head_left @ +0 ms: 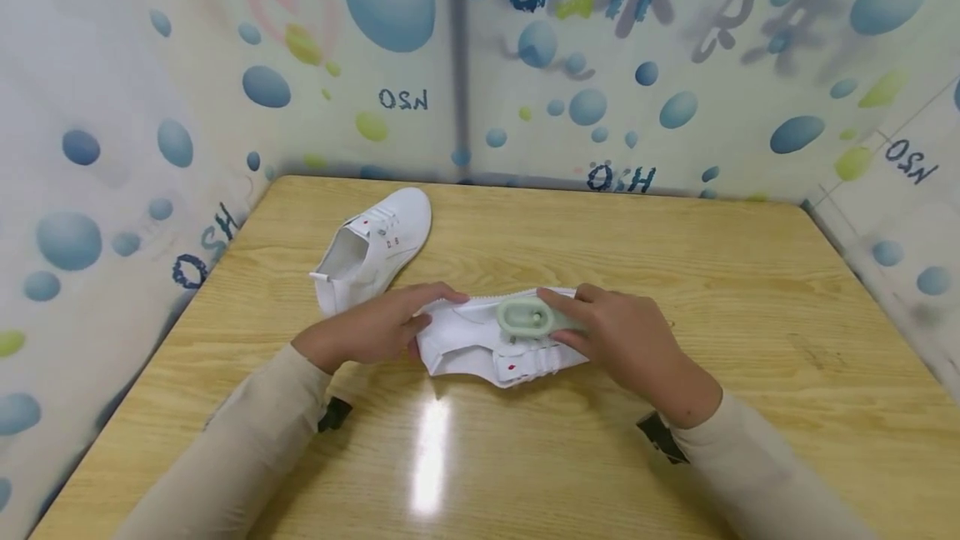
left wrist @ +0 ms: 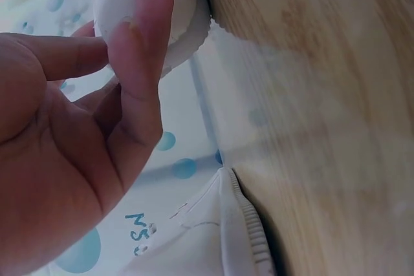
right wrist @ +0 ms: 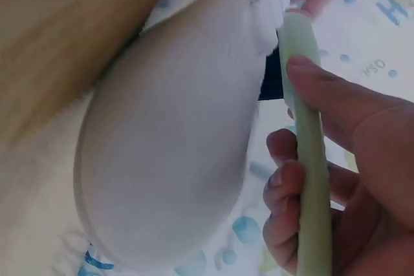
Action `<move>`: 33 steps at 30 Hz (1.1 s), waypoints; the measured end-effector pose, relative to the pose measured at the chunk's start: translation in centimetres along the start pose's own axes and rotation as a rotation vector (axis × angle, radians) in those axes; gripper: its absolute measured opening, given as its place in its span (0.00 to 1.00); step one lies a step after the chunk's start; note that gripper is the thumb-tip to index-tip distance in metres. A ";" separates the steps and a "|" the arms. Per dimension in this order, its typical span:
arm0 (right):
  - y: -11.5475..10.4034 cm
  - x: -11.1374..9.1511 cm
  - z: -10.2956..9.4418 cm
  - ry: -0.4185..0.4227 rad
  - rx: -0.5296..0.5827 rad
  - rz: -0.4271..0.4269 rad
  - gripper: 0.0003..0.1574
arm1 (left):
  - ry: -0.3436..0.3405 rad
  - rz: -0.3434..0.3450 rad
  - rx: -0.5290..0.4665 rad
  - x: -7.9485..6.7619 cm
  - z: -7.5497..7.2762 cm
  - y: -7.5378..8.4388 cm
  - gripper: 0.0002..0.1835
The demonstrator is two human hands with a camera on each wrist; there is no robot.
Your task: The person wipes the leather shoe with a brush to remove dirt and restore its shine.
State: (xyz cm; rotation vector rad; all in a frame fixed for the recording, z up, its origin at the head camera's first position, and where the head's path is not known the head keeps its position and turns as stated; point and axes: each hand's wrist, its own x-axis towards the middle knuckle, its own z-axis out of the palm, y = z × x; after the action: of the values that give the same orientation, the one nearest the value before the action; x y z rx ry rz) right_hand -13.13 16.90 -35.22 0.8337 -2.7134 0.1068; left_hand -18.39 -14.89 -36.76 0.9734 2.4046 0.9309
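Observation:
A white lace-up shoe [head_left: 457,326] lies tilted on its side, its opening toward me and its toe to the right. My left hand [head_left: 382,323] grips it at the heel, thumb and fingers on either side. In my right hand [head_left: 626,340] is a pale green brush [head_left: 525,317] with an oval head, held by its handle. The head lies against the shoe's side, just above the laces; its underside is hidden. In the right wrist view the thumb presses along the brush handle [right wrist: 310,153], and the shoe's smooth toe [right wrist: 168,153] is beside it.
A second white shoe [head_left: 401,227] stands upright behind my left hand, toe pointing away. The wooden table [head_left: 712,265] extends on both sides, with patterned walls [head_left: 480,123] at its back and sides. Dark straps hang at both wrists.

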 end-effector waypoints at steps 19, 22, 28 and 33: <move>-0.6 0.0 -0.9 -0.079 0.009 0.096 0.32 | -0.004 -0.034 -0.060 0.2 0.1 -0.1 0.27; -0.6 0.0 -0.8 -0.075 0.030 0.080 0.32 | 0.000 -0.026 -0.056 0.3 0.3 -0.1 0.27; -1.5 0.4 1.0 0.034 0.012 -0.018 0.34 | -0.002 -0.017 -0.075 0.3 0.3 -0.2 0.27; -1.5 0.4 0.5 0.005 -0.007 0.010 0.34 | -0.007 -0.031 -0.089 0.3 0.1 -0.2 0.27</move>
State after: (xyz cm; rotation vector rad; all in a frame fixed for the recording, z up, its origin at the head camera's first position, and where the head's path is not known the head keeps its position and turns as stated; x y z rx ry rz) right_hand -12.75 15.38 -35.63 0.8174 -2.7117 0.1017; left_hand -18.61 -14.74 -37.04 0.9037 2.3445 1.0123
